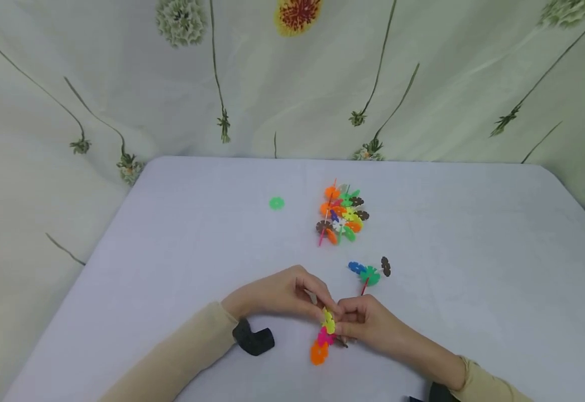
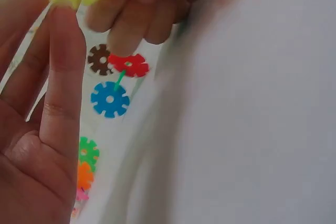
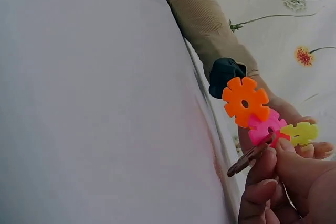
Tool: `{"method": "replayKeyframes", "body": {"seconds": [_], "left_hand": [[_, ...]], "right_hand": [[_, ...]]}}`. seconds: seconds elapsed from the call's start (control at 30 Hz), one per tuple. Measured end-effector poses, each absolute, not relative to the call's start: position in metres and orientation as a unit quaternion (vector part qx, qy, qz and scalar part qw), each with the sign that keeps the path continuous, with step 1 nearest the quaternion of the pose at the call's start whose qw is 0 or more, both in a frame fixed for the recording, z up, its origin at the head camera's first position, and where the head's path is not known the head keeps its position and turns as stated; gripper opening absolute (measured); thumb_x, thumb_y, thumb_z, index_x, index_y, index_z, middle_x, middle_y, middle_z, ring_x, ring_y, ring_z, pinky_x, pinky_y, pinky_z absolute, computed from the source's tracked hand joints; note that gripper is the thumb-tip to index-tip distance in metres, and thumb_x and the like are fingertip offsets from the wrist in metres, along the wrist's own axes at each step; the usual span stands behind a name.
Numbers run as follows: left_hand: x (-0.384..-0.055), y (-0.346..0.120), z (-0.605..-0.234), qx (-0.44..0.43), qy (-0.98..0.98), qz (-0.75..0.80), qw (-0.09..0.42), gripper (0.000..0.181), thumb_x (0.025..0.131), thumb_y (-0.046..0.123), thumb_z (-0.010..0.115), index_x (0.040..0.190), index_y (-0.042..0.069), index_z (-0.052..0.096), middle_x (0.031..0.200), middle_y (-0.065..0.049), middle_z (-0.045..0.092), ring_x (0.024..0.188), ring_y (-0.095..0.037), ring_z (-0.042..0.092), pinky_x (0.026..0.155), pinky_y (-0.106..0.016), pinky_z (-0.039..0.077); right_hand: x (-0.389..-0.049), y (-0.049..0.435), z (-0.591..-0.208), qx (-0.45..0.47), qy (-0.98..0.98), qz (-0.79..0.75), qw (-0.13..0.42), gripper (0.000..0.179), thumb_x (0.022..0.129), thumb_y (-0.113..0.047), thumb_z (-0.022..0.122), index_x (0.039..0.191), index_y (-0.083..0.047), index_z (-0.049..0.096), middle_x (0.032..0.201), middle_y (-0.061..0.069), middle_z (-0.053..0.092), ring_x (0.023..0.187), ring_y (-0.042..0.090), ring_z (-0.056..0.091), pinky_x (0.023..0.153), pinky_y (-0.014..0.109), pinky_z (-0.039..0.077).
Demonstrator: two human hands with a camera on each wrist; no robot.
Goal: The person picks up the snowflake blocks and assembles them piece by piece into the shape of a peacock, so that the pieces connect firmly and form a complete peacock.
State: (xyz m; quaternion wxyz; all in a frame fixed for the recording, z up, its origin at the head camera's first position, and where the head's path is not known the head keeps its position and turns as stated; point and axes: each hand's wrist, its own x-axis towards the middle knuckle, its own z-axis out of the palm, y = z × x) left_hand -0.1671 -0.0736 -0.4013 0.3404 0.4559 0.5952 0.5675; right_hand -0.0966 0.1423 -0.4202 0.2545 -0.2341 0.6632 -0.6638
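Notched plastic discs are joined in a small cluster between both hands: orange [image 1: 319, 354], pink [image 1: 324, 337] and yellow [image 1: 329, 324]. My left hand [image 1: 289, 296] pinches the yellow disc between thumb and fingers. From the other side my right hand [image 1: 373, 324] pinches the cluster beside the pink disc. A brown disc [image 3: 247, 162], seen nearly edge-on in the right wrist view, sticks out by the right fingertips, with a bit of red disc [image 3: 284, 136] next to it. Fingers hide the joint between the pieces.
Just beyond the right hand lies a small joined group with a blue disc [image 1: 356, 267], green disc [image 1: 370, 276] and brown disc [image 1: 385, 266]. Farther back is a multicoloured pile of discs [image 1: 340, 212]. A single light green disc [image 1: 276, 203] lies to its left on the white table [image 1: 197, 223].
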Motion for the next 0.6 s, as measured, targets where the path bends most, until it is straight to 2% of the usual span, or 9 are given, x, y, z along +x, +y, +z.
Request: {"method": "replayKeyframes", "body": {"seconds": [0.23, 0.4, 0.5, 0.6], "left_hand": [[-0.1738, -0.08, -0.4081, 0.434, 0.609, 0.57, 0.341, 0.009, 0.083, -0.007, 0.065, 0.092, -0.01, 0.067, 0.087, -0.009, 0.068, 0.08, -0.017, 0.062, 0.076, -0.041, 0.053], [-0.1746, -0.0793, -0.4099, 0.442, 0.603, 0.567, 0.346, 0.008, 0.082, -0.009, 0.066, 0.09, -0.012, 0.066, 0.087, -0.009, 0.067, 0.08, -0.016, 0.062, 0.076, -0.042, 0.053], [-0.1738, -0.0792, -0.4092, 0.445, 0.597, 0.57, 0.348, 0.008, 0.082, -0.01, 0.065, 0.09, -0.013, 0.065, 0.088, -0.01, 0.067, 0.081, -0.017, 0.062, 0.076, -0.042, 0.054], [-0.1726, -0.0792, -0.4076, 0.446, 0.595, 0.571, 0.348, 0.008, 0.082, -0.009, 0.066, 0.089, -0.012, 0.065, 0.088, -0.015, 0.066, 0.082, -0.017, 0.062, 0.075, -0.041, 0.054]], "right_hand": [[-0.1005, 0.1453, -0.4244, -0.27, 0.66, -0.663, 0.228, 0.013, 0.089, -0.003, 0.062, 0.092, 0.01, 0.063, 0.075, 0.012, 0.065, 0.062, 0.012, 0.055, 0.054, 0.015, 0.044], [-0.1014, 0.1453, -0.4251, -0.274, 0.666, -0.659, 0.216, 0.012, 0.089, -0.003, 0.062, 0.092, 0.009, 0.065, 0.074, 0.015, 0.065, 0.061, 0.014, 0.057, 0.053, 0.015, 0.045], [-0.1001, 0.1445, -0.4223, -0.25, 0.683, -0.651, 0.217, 0.014, 0.088, -0.004, 0.063, 0.096, 0.007, 0.065, 0.077, 0.016, 0.066, 0.063, 0.016, 0.059, 0.054, 0.017, 0.047], [-0.0945, 0.1454, -0.4159, -0.218, 0.712, -0.638, 0.197, 0.014, 0.089, -0.006, 0.063, 0.098, 0.004, 0.066, 0.081, 0.011, 0.066, 0.066, 0.018, 0.061, 0.058, 0.02, 0.05]]}}
